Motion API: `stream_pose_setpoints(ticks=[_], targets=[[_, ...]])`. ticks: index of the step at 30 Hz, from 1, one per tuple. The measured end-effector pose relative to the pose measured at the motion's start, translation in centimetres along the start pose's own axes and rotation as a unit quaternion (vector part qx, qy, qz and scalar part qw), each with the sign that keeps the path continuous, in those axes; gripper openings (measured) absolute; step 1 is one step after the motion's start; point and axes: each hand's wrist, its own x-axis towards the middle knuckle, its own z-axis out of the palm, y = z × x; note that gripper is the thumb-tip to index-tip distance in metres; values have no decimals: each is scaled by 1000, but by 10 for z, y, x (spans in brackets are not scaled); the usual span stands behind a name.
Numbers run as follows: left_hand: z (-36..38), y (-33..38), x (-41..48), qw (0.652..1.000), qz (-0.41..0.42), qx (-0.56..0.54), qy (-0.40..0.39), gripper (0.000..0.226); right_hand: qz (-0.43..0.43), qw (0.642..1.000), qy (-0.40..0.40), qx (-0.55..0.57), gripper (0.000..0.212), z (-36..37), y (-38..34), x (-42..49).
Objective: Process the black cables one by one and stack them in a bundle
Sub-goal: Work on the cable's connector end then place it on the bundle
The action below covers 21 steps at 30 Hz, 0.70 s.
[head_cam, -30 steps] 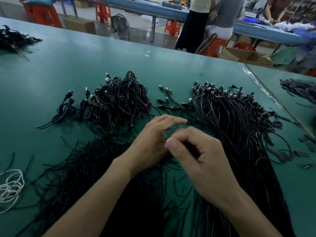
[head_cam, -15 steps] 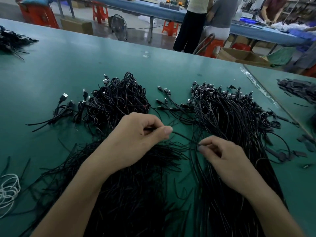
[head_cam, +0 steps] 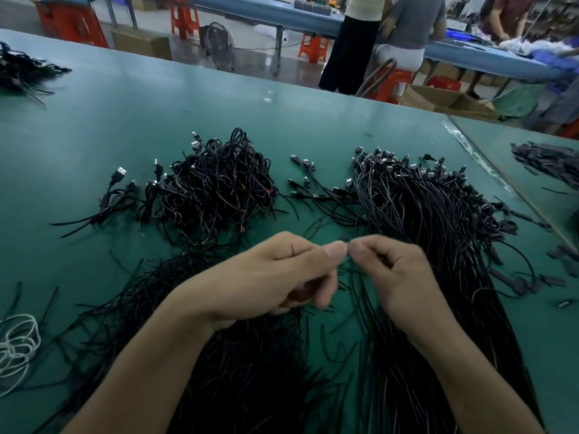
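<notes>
Head view: your left hand (head_cam: 275, 277) and right hand (head_cam: 394, 277) meet almost thumb tip to thumb tip above the bench (head_cam: 125, 120). Both pinch one thin black cable (head_cam: 345, 239), with the grip detail blurred. The straight bundle (head_cam: 438, 220) lies under and beyond your right hand, plugs at the far end. The tangled pile (head_cam: 216, 189) sits left of it. Loose strands (head_cam: 250, 355) lie under your left wrist, and a white cord (head_cam: 15, 346) is at the left edge.

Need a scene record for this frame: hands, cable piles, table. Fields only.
left hand: pinches a cable at the fingertips
right hand: pinches the same cable, fingertips meeting the left's
tangled pile: beyond the left hand
straight bundle: right side, plugs at the far end
loose strands: under the left wrist
white cord: left edge
table: green
</notes>
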Motion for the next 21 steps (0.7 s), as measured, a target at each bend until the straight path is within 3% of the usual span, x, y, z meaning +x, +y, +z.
stream_pose_setpoints(ticks=[2,6,8,11,13,16,18,21], targets=[[4,0,2,992,32,-124,-6,45,-14,995,-94,-6,22,8,-1,-6],[14,-13,20,941,115,-274,163,41,-51,981,-179,-55,26,20,-12,-19],[16,-25,27,934,141,-204,257,39,-74,973,-190,-111,23,20,-18,-21],[12,-36,29,933,119,49,337,31,-100,976,-147,-129,24,12,-25,-23],[12,-35,27,947,72,111,292,35,-105,985,-80,-112,18,3,-28,-18],[18,-28,24,975,-25,113,191,55,-105,992,-21,-72,12,-5,-28,-6],[21,-23,21,988,-53,43,139,65,-94,995,-16,-4,15,-6,-26,-2],[19,-15,17,989,-30,-112,94,58,-52,997,-13,53,23,1,-19,-3]])
